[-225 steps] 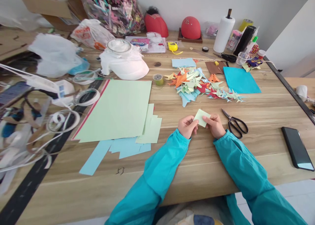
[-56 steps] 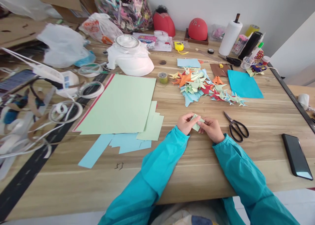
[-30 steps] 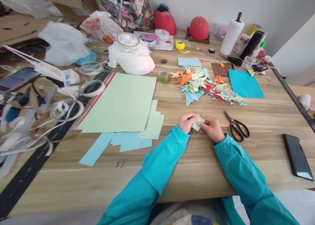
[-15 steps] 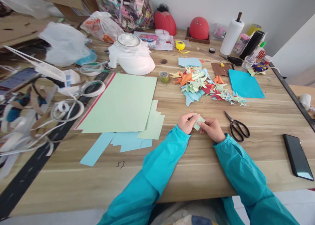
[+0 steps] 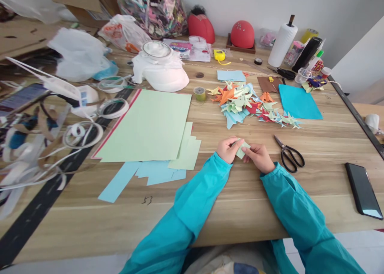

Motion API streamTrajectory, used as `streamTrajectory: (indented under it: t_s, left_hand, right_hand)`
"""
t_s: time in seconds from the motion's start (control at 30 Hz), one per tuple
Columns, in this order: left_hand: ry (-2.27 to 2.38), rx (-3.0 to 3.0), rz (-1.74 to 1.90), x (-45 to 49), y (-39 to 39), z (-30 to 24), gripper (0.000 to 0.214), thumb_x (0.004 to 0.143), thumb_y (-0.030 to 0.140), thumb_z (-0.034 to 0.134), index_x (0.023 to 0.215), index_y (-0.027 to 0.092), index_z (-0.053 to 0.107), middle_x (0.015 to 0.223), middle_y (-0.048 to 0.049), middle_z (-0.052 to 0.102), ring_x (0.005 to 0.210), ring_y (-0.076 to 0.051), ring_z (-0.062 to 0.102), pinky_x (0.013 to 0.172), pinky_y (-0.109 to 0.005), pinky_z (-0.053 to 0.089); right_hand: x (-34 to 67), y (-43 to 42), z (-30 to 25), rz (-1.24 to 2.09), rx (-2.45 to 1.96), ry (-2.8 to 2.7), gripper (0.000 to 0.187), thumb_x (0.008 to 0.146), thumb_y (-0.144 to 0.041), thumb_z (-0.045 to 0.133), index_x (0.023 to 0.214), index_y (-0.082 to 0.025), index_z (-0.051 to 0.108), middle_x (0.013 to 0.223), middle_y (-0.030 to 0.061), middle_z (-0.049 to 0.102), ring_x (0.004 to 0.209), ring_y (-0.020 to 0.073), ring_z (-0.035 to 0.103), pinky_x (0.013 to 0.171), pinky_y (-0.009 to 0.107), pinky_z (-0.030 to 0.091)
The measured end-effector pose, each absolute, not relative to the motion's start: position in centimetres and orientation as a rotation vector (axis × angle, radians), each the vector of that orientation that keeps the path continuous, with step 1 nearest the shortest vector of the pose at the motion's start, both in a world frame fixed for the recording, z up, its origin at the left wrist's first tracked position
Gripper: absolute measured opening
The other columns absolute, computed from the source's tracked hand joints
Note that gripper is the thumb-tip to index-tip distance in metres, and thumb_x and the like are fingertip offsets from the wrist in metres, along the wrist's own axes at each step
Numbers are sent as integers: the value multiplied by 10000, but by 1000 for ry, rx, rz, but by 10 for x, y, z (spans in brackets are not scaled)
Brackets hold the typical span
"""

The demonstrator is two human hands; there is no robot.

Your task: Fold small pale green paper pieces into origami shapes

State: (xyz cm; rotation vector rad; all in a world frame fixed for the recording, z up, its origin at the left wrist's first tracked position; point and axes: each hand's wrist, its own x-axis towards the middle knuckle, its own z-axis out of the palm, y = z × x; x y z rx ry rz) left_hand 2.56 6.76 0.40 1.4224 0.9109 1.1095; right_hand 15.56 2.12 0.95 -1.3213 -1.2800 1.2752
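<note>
A small folded piece of pale green paper [image 5: 241, 151] is pinched between both of my hands just above the table. My left hand [image 5: 227, 149] grips its left edge with thumb and fingers closed. On the other side my right hand [image 5: 258, 156] pinches the right edge. Beyond them lies a heap of folded paper cranes [image 5: 240, 102] in green, orange, red and blue. Black-handled scissors [image 5: 289, 154] rest right of my right hand. To the left are large green paper sheets [image 5: 150, 126], smaller green pieces [image 5: 192, 152] and blue paper strips [image 5: 120, 182].
A spool of thread [image 5: 199, 94] stands left of the cranes. A turquoise cloth-like square [image 5: 300, 102] lies to their right. A phone [image 5: 363, 190] is at the right edge. Cables and tape rolls [image 5: 112, 108] crowd the left side. A white cap-like form [image 5: 162, 72] sits at the back.
</note>
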Motion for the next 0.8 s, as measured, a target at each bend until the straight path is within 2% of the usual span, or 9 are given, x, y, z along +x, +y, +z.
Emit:
streamTrajectory:
  t_s: [0.8]
  left_hand:
    - [906, 1479, 1079, 25, 67, 5, 262, 765, 329, 546, 594, 144, 617, 594, -12, 514, 594, -120, 482, 566, -244, 384]
  right_hand:
    - [156, 23, 6, 1242, -1313, -1306, 356, 688, -476, 640, 583, -139, 594, 473, 10, 603, 407, 101, 524, 414, 214, 411]
